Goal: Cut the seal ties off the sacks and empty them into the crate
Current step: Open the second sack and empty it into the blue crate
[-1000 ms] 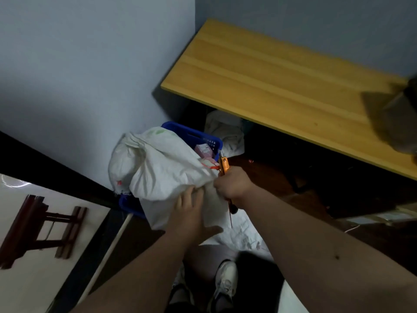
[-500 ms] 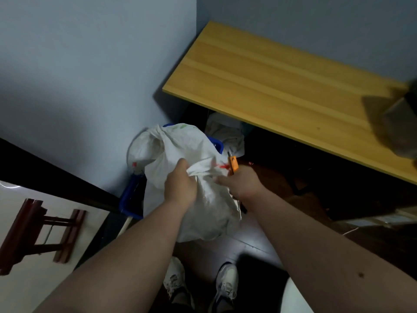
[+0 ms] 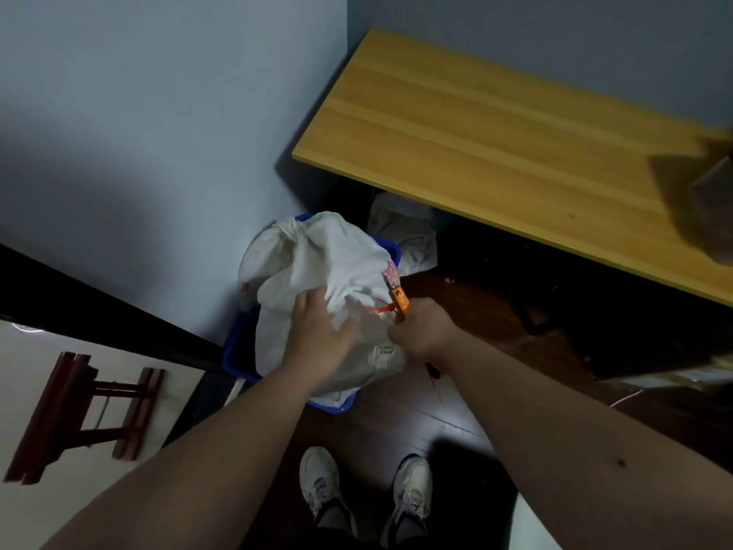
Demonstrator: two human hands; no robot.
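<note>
A white sack (image 3: pixel 337 264) lies across the blue crate (image 3: pixel 234 351) by the wall. My left hand (image 3: pixel 317 331) rests on the sack with fingers spread, pressing the cloth. My right hand (image 3: pixel 420 331) grips an orange-handled cutter (image 3: pixel 398 301) at the sack's gathered neck, where a red seal tie (image 3: pixel 377 310) shows. Another tied bundle (image 3: pixel 269 248) with a red tie sits at the sack's far left. The crate's inside is hidden by the sack.
A wooden table (image 3: pixel 496 133) stands at the right, with a white sack (image 3: pixel 404 228) on the floor under it. A small brown stool (image 3: pixel 79 414) lies on a white board at left. My shoes (image 3: pixel 365 486) stand on dark floor below the crate.
The sack has settled lower onto the crate. My left hand has let go of the bunched cloth and now lies flat on it. My right hand stays at the neck with the cutter.
</note>
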